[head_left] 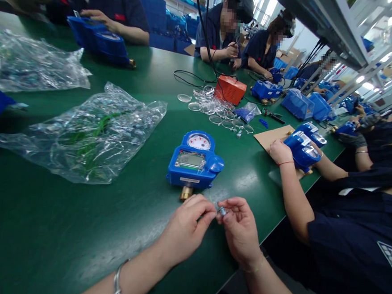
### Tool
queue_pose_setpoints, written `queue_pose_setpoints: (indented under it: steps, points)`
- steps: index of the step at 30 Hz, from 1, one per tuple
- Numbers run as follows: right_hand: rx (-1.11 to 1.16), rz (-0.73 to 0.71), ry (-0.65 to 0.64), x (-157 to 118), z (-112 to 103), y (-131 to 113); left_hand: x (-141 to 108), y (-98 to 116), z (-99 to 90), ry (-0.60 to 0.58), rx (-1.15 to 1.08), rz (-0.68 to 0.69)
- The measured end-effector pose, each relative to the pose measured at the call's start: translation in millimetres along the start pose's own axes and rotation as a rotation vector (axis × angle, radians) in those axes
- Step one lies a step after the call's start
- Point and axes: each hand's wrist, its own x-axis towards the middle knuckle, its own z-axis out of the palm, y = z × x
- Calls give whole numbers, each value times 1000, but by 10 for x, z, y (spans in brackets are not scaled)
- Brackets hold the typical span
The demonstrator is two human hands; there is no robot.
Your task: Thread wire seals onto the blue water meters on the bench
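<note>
- Our left hand (190, 223), at six o'clock from the meter (195, 168), has thumb and forefinger pinched together; what lies between them is too small to tell.
- Our right hand (242, 231), at five o'clock from the meter, grasps the small part (223, 211) between thumb and fingers.
- The part is held above the worktop (126, 227), clear of the meter, our left fingertips just beside it.
- To handle it well, we judge, we should pinch lightly, brace both wrists, and tug nothing as slender as a wire.
- We would also keep our knuckles off the meter's brass stub (186, 193); whether the left hand touches it, we cannot tell.
- At nine o'clock from the meter, the near bag (153, 115), clear plastic, holds green strands and many pale-blue pieces.
- At ten o'clock, the far bag (75, 71) seems to hold similar pieces, blurred by glare.
- Between one and two o'clock, a little bag (254, 108) holds blue-violet bits.
</note>
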Motion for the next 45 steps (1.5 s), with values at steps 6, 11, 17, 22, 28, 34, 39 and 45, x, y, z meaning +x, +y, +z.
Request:
queue_pose_setpoints:
  steps: [6, 11, 17, 22, 28, 34, 39, 45]
  points:
    - [-127, -47, -20, -27, -24, -26, -15, -3, 67, 50, -332, -202]
    - [-333, -73, -88, -15, -55, -66, 39, -11, 24, -144, -648, -328]
    - [-759, -350, -54, 34, -72, -91, 47, -33, -14, -104, -675, -398]
    - [-1188, -549, -187, -25, -24, -80, 26, -33, 26, -18, -558, -375]
    - [-1133, -472, -189, -57, 68, -107, 32, 29, -4, 37, -341, -171]
    - [-313, 217, -97, -42, 189, -29, 10, 28, 1, 25, -278, -123]
    - [-639, -52, -38, -82, 155, -44, 1, 13, 11, 108, -218, -156]
    - [-1189, -512, -160, -74, 96, -48, -36, 11, 33, 153, -243, -179]
